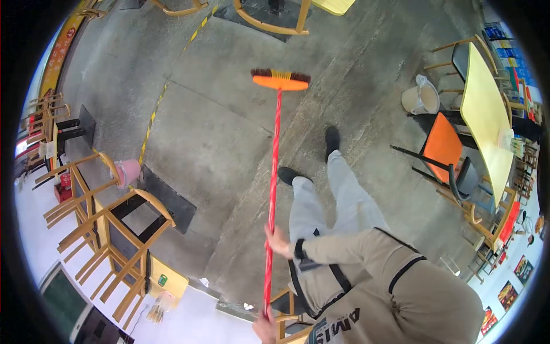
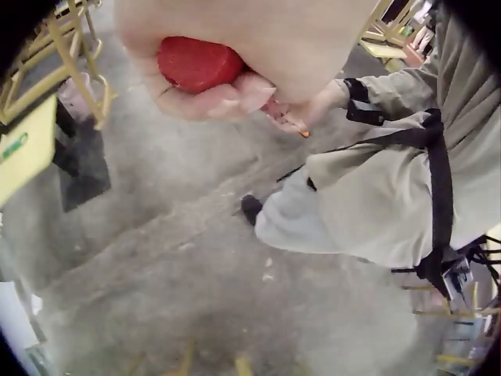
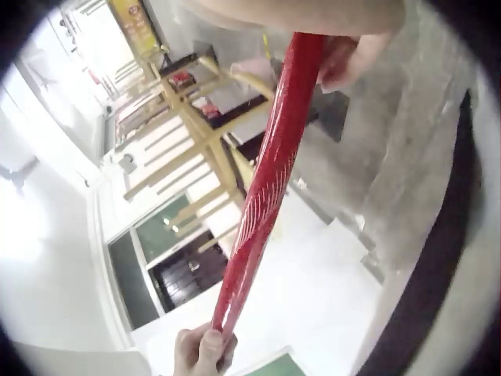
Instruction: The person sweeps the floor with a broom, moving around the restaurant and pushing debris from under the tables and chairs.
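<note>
A push broom with a long red handle [image 1: 274, 172] runs down the middle of the head view. Its orange head [image 1: 281, 83], with dark and yellow bristles, is out ahead on the floor side. My left hand [image 1: 264, 328] grips the handle near its top end. In the left wrist view the round red end cap [image 2: 200, 64] pokes out of that fist. Lower along the shaft, my right hand [image 1: 278, 241] holds the handle; in the right wrist view its fingers [image 3: 352, 59] wrap the shaft, and the left hand [image 3: 205, 350] shows at the far end.
Wooden chairs [image 1: 109, 241] are stacked upside down on the left, near a pink bucket [image 1: 127, 172]. On the right stand a yellow table [image 1: 484, 109], an orange chair [image 1: 443, 146] and a lined bin [image 1: 421, 98]. Yellow-black tape [image 1: 152, 123] crosses the concrete floor.
</note>
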Tool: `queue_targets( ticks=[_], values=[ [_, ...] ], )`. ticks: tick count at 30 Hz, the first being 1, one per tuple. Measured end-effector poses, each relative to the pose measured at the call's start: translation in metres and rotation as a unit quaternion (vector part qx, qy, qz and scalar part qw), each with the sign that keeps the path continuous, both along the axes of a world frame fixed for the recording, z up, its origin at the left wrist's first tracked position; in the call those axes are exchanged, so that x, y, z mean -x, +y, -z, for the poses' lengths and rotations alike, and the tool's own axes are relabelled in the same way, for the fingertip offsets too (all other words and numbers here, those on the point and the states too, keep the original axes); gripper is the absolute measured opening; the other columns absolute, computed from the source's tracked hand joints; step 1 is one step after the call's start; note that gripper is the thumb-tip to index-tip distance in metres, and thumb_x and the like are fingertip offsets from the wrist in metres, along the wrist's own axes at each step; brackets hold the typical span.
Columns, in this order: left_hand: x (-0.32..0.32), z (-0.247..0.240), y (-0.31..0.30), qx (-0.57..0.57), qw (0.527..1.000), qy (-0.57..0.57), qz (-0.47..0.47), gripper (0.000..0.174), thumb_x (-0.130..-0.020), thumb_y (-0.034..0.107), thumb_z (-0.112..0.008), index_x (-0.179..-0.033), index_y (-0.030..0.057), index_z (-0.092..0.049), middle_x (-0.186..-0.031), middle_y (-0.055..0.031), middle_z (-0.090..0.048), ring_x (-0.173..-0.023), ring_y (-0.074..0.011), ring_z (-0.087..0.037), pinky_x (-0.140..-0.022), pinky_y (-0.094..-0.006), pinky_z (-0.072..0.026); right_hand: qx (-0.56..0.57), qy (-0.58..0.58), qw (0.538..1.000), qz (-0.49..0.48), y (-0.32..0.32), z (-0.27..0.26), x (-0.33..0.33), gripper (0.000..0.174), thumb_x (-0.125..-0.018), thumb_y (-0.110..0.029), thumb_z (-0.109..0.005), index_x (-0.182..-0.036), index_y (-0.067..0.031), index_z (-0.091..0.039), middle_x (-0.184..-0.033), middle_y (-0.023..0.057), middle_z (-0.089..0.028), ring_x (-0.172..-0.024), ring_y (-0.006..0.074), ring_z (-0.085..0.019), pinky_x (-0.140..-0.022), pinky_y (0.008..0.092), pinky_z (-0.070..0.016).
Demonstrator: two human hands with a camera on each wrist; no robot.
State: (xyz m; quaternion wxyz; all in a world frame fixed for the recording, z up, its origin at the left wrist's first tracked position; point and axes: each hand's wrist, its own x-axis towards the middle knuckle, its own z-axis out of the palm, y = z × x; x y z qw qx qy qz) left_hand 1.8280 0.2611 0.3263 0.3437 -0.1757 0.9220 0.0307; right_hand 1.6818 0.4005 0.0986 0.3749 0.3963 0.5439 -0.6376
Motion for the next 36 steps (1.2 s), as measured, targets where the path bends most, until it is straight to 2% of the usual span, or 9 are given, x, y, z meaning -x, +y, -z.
queue_targets(
  ticks=[8,14,19,22,23,25,28,30,36],
  values=[
    [0.22,0.17,0.198,-0.122,0.974,0.132,0.136,0.047,-0.093,0.044,-0.046,-0.068,0.0054,-0.059,-0.056,-0.021,-0.059,-0.052,-0.0373,-0.061,-0.046,-0.0452,-0.0494,-0.265,0.154,0.944,0.124,0.248,0.131,0.209,0.044,-0.093,-0.047,-0.043,-0.103,-0.0037,-0.045,-0.068,0.0135,-0.062,-0.064,0.0284,-0.064,-0.06,0.0417,-0.049],
    [0.345,0.212,0.325,-0.166,0.944,0.192,0.211,0.048,-0.092,0.046,-0.048,-0.07,0.004,-0.059,-0.057,-0.0204,-0.059,-0.054,-0.0383,-0.061,-0.048,-0.0453,-0.0493,-0.18,0.1,0.957,0.202,0.404,0.191,0.292,0.043,-0.093,-0.044,-0.045,-0.098,-0.002,-0.055,-0.07,0.0096,-0.061,-0.06,0.0198,-0.064,-0.045,0.0341,-0.0511],
    [0.304,0.23,0.277,-0.102,0.974,0.092,0.182,0.049,-0.092,0.046,-0.046,-0.068,0.0057,-0.059,-0.058,-0.0195,-0.06,-0.055,-0.0362,-0.063,-0.048,-0.045,-0.0503,-0.338,0.205,0.918,0.003,0.35,0.241,0.241,0.044,-0.093,-0.041,-0.044,-0.097,0.0004,-0.058,-0.087,0.0225,-0.063,-0.083,0.0415,-0.061,-0.073,0.0462,-0.0483],
    [0.23,0.187,0.213,-0.069,0.994,-0.031,0.08,0.05,-0.094,0.045,-0.042,-0.075,0.0032,-0.061,-0.066,-0.0261,-0.06,-0.064,-0.0422,-0.061,-0.056,-0.0515,-0.0486,0.072,-0.021,0.997,0.017,0.278,0.215,0.173,0.044,-0.089,-0.049,-0.051,-0.103,-0.0082,-0.056,-0.084,0.0071,-0.063,-0.07,0.0202,-0.061,-0.063,0.0386,-0.0507],
    [0.193,0.171,0.184,-0.067,0.994,-0.069,0.055,0.048,-0.094,0.045,-0.042,-0.083,0.0032,-0.063,-0.067,-0.0252,-0.06,-0.064,-0.0427,-0.061,-0.057,-0.0519,-0.0482,0.129,0.016,0.987,-0.089,0.258,0.214,0.143,0.032,-0.089,-0.043,-0.055,-0.1,-0.0132,-0.056,-0.083,0.0023,-0.061,-0.068,0.0168,-0.059,-0.059,0.0366,-0.0495],
    [0.124,0.127,0.141,-0.048,0.982,-0.183,0.001,0.048,-0.093,0.046,-0.043,-0.096,0.0031,-0.064,-0.067,-0.025,-0.06,-0.064,-0.0435,-0.06,-0.057,-0.0513,-0.0475,0.364,-0.159,0.918,-0.024,0.227,0.146,0.112,0.014,-0.089,-0.028,-0.059,-0.091,-0.0155,-0.054,-0.083,-0.0013,-0.059,-0.079,0.0124,-0.059,-0.067,0.0346,-0.0501],
    [0.065,0.057,0.134,-0.057,0.985,-0.157,-0.044,0.044,-0.092,0.043,-0.046,-0.098,0.0034,-0.065,-0.066,-0.025,-0.06,-0.062,-0.0427,-0.06,-0.056,-0.0502,-0.0472,0.304,-0.217,0.927,0.009,0.178,0.088,0.058,0.026,-0.089,-0.034,-0.058,-0.103,-0.0151,-0.047,-0.094,0.0014,-0.06,-0.091,0.016,-0.06,-0.085,0.0406,-0.048],
    [0.042,0.035,0.138,-0.035,0.99,-0.127,-0.047,0.045,-0.09,0.046,-0.049,-0.078,0.0039,-0.061,-0.056,-0.0238,-0.056,-0.054,-0.0429,-0.058,-0.048,-0.0505,-0.0454,0.198,-0.249,0.948,0.012,0.169,0.059,0.044,0.029,-0.091,-0.041,-0.053,-0.1,-0.0143,-0.047,-0.086,0.0025,-0.06,-0.083,0.0152,-0.06,-0.076,0.0389,-0.0492],
    [0.075,0.103,0.204,-0.098,0.991,-0.093,-0.001,0.046,-0.09,0.048,-0.047,-0.074,0.0057,-0.056,-0.053,-0.0197,-0.056,-0.05,-0.0387,-0.059,-0.047,-0.05,-0.0457,0.052,-0.065,0.996,0.04,0.257,0.087,0.088,0.039,-0.095,-0.05,-0.038,-0.092,-0.0127,-0.048,-0.069,0.0026,-0.054,-0.061,0.0135,-0.054,-0.053,0.0315,-0.0425]
  ],
)
